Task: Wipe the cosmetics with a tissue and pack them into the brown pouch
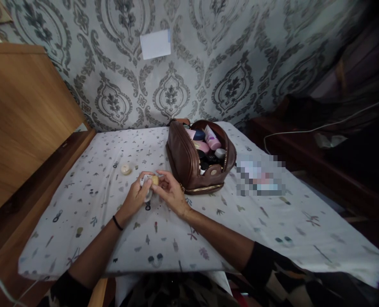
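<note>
Over the middle of the table, my left hand [139, 191] is closed on a crumpled white tissue [148, 195], its thumb lying across it. Against the tissue sits a small yellowish round container [155, 181], whose exact kind is too small to make out. My right hand [174, 195] has its thumb and forefinger at either side of that container, gripping it. A small cream-coloured round pot or lid [125, 169] rests on the cloth, left of my hands. Just beyond my right hand stands a brown toiletry bag [185, 157], unzipped, with tubes and bottles inside.
A white patterned cloth [106, 238] covers the table. To the right of the bag lies a pixelated flat item [260, 175]. A wooden cabinet [26, 111] borders the left side. Behind is a patterned wall with a white paper [155, 44]. A pale cable [320, 127] runs at right.
</note>
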`<state>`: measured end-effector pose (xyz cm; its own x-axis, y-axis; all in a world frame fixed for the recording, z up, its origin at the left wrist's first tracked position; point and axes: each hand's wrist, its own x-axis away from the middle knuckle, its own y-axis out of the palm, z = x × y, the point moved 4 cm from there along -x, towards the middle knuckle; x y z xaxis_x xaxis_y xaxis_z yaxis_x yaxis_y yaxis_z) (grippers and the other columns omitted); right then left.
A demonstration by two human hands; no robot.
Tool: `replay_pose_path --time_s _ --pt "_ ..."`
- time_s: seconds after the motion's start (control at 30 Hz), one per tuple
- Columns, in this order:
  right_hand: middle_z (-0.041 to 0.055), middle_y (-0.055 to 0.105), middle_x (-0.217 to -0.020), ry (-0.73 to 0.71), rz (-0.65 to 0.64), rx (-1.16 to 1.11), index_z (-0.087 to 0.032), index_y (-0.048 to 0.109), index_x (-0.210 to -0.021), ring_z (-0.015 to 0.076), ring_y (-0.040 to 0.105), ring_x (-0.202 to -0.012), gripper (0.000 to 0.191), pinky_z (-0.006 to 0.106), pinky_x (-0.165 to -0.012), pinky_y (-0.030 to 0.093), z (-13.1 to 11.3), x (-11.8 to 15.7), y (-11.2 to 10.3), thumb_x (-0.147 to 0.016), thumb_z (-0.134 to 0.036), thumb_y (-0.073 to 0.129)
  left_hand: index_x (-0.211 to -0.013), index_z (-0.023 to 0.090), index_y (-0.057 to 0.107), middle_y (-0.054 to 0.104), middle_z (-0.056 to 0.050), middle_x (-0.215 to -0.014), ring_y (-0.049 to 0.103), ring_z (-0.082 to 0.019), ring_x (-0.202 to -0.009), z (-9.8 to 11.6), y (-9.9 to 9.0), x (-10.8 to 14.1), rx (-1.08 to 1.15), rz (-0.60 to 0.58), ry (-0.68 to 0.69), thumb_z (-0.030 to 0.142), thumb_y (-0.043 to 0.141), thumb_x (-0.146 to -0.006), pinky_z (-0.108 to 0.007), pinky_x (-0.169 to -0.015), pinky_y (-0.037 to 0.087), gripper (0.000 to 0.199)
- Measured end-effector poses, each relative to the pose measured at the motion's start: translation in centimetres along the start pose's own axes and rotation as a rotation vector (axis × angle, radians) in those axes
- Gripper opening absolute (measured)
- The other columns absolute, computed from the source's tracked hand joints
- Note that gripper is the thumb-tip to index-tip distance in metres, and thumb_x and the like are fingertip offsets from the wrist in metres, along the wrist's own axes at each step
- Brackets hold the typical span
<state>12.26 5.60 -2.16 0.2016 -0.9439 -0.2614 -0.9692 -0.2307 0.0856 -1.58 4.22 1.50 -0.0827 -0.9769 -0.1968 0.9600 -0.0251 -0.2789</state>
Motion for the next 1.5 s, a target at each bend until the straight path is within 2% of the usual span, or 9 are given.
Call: replay_pose_path --time_s 0.1,0.2,0.4,0.57,0.83,1.03,1.2,1.37,1.5 --pt "0.0034 0.067 -0.101 -0.001 -0.038 -0.002 -0.024 0.062 -0.12 0.0162 0.066 -0.085 0.048 0.025 -0.068 0.053 0.3 0.0 0.4 -0.079 -0.045 0.074 -0.095 0.02 0.064 0.06 0.0 -0.079 0.054 -0.016 -0.073 -0.1 0.0 -0.3 0.069 0.025 -0.014 0.054 0.058 -0.09 -0.026 -0.077 0.045 0.035" --pt "0.0017 0.067 -0.094 0.014 -0.009 0.038 -0.023 0.064 -0.117 0.015 0.064 -0.078 0.048 0.025 -0.066 0.052 0.5 -0.1 0.2 -0.078 -0.047 0.075 -0.091 0.021 0.063 0.058 0.001 -0.076 0.053 -0.016 -0.073 -0.2 0.0 -0.3 0.039 0.036 -0.002 0.054 0.056 -0.09 -0.026 -0.077 0.044 0.034" --pt "-0.0049 0.057 -0.068 0.041 -0.002 0.093 -0.022 0.062 -0.094 0.0118 0.056 -0.053 0.034 0.024 -0.051 0.045 0.1 0.0 -0.1 -0.081 -0.052 0.071 -0.102 0.021 0.062 0.057 0.002 -0.072 0.053 -0.016 -0.069 0.1 0.1 0.1 -0.092 -0.003 0.019 0.049 0.051 -0.094 -0.027 -0.072 0.043 0.031" --pt "-0.0057 0.057 -0.061 0.092 -0.056 0.075 -0.023 0.058 -0.084 0.0109 0.054 -0.044 0.041 0.024 -0.044 0.041 -0.1 0.1 -0.2 -0.086 -0.063 0.063 -0.104 0.019 0.062 0.062 0.0 -0.077 0.052 -0.016 -0.065 0.3 0.3 0.3 -0.05 -0.013 0.013 0.051 0.057 -0.09 -0.027 -0.067 0.041 0.035" --pt "-0.005 0.059 -0.074 0.106 -0.123 -0.095 -0.023 0.059 -0.12 0.0107 0.058 -0.054 0.052 0.021 -0.045 0.044 0.0 0.0 0.5 -0.079 -0.052 0.074 -0.103 0.02 0.06 0.062 0.001 -0.077 0.057 -0.016 -0.071 -0.9 0.1 -0.2 0.101 -0.008 -0.012 0.061 0.049 -0.095 -0.026 -0.071 0.046 0.043" --pt "-0.0073 0.055 -0.067 0.117 -0.094 -0.112 -0.024 0.059 -0.102 0.0091 0.052 -0.049 0.044 0.022 -0.045 0.044 0.3 -0.2 0.7 -0.076 -0.054 0.077 -0.106 0.02 0.061 0.061 0.001 -0.075 0.054 -0.015 -0.066 -0.7 0.1 -0.2 0.067 -0.002 -0.032 0.062 0.05 -0.094 -0.026 -0.064 0.044 0.045" --pt "-0.0073 0.055 -0.061 0.121 -0.033 -0.003 -0.023 0.052 -0.083 0.0095 0.051 -0.047 0.042 0.022 -0.043 0.041 0.2 -0.1 0.1 -0.076 -0.057 0.076 -0.108 0.021 0.063 0.062 0.0 -0.079 0.056 -0.016 -0.075 -0.5 0.2 0.1 0.001 -0.031 0.022 0.057 0.048 -0.097 -0.026 -0.072 0.044 0.041" --pt "-0.0056 0.062 -0.07 0.123 -0.064 -0.121 -0.022 0.057 -0.097 0.0094 0.054 -0.054 0.048 0.022 -0.051 0.045 0.7 -0.3 0.5 -0.07 -0.052 0.083 -0.113 0.019 0.061 0.066 -0.002 -0.09 0.061 -0.017 -0.085 -0.8 0.2 -0.1 0.058 -0.047 0.017 0.059 0.045 -0.098 -0.028 -0.082 0.048 0.046" --pt "-0.005 0.062 -0.075 0.095 -0.09 -0.197 -0.024 0.061 -0.107 0.0114 0.057 -0.062 0.055 0.024 -0.059 0.048 1.1 -0.4 0.8 -0.066 -0.049 0.086 -0.114 0.018 0.06 0.066 -0.002 -0.085 0.061 -0.016 -0.075 -1.5 0.1 -0.3 0.166 -0.027 -0.072 0.066 0.046 -0.095 -0.026 -0.069 0.05 0.054"
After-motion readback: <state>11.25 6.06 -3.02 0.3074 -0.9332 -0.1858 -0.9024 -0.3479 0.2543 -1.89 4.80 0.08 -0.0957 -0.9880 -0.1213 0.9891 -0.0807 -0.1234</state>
